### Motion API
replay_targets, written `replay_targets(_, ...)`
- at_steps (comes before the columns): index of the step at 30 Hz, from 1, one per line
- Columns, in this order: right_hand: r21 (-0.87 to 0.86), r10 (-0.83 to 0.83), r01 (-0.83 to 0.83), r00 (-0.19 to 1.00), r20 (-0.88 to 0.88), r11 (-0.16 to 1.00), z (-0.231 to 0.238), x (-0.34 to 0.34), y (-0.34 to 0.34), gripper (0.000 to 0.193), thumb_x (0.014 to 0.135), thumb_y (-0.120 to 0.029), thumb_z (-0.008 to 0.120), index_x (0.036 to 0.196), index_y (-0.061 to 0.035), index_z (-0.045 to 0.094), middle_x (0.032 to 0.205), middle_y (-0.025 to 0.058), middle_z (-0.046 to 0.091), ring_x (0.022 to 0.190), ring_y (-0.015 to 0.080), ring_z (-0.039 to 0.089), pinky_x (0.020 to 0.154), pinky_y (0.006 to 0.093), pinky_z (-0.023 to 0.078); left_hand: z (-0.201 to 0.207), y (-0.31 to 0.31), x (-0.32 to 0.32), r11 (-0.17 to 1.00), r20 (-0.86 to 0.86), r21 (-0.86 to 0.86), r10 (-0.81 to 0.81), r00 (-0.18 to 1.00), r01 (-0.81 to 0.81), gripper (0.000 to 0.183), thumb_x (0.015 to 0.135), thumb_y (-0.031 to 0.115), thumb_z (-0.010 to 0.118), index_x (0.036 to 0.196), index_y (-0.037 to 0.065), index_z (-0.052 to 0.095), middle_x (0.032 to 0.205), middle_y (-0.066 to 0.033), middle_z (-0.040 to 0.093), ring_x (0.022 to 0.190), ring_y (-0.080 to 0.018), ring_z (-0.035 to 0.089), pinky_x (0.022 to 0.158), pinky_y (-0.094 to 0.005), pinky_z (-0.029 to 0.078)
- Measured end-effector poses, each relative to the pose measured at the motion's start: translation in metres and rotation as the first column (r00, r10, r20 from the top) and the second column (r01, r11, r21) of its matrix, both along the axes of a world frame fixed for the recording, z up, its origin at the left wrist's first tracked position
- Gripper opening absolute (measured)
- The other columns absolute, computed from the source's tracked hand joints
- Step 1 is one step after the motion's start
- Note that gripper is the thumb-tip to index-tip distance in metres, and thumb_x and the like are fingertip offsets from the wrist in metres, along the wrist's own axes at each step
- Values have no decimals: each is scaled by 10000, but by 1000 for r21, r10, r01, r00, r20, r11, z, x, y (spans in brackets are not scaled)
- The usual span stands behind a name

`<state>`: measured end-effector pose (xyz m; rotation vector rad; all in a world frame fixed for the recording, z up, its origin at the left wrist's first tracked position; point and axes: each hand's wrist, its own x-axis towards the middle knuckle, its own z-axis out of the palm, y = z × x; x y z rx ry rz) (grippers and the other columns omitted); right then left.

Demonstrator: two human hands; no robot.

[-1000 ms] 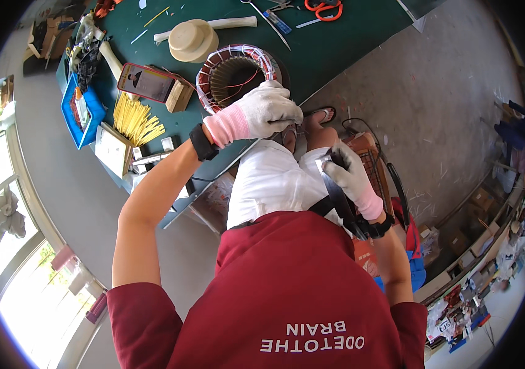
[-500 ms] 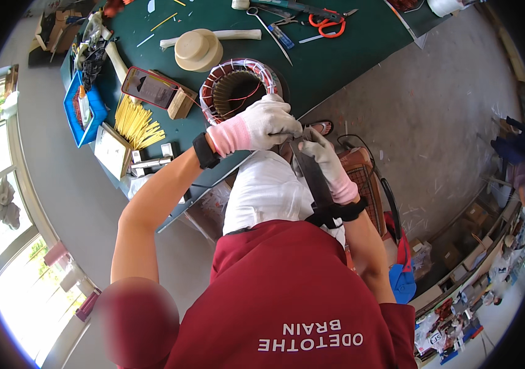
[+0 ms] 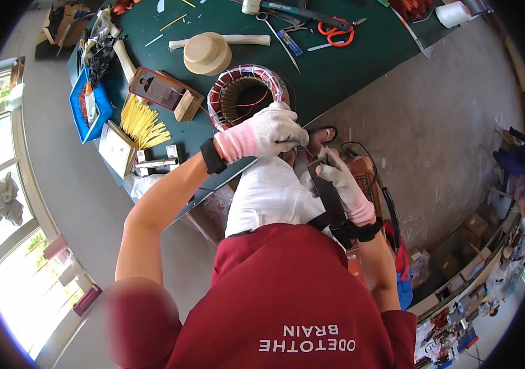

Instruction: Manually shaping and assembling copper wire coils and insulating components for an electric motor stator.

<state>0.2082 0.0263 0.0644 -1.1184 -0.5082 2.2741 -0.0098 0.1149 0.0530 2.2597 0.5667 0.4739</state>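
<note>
My left hand (image 3: 275, 132), in a white glove with a pink cuff, lies over the near rim of a round motor stator (image 3: 247, 92) wound with copper and white lacing. Its fingers are closed at the table edge, and a thin red wire (image 3: 306, 150) leads from the fingertips. My right hand (image 3: 338, 175), gloved the same way, sits just below over my lap. It grips a dark flat strip (image 3: 330, 200) that runs down toward my wrist. The two hands are a short gap apart.
On the green table (image 3: 348, 67) lie a cream wooden mallet (image 3: 207, 52), a phone in a red case (image 3: 158, 88), a bundle of yellow sticks (image 3: 142, 123), a blue tray (image 3: 90, 104) and orange scissors (image 3: 336, 31). A wire basket (image 3: 370, 175) stands by my right knee.
My right hand rose with the dark strip from my lap toward my left hand, then settled slightly lower. My left hand stayed on the stator rim.
</note>
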Motion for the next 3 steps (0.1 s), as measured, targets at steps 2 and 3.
replay_targets(2, 40, 22, -26, 995, 100, 999, -8, -3, 13, 184, 870, -185, 555, 1005, -77, 491, 756, 30, 504, 614, 133, 562, 562, 256, 491, -2, 2, 0, 1000, -22, -5, -4, 1000, 4, 227, 706, 92, 675, 929, 122, 693, 765, -62, 591, 762, -266, 537, 786, -373, 403)
replay_targets(3, 32, 30, -33, 994, 101, 999, -7, -3, 10, 184, 870, -185, 555, 1005, -77, 491, 756, 30, 504, 614, 133, 562, 562, 256, 491, 1, 9, -2, 1000, -46, -11, -6, 999, 6, 238, 706, 97, 679, 942, 124, 694, 795, -71, 608, 773, -272, 540, 792, -373, 404)
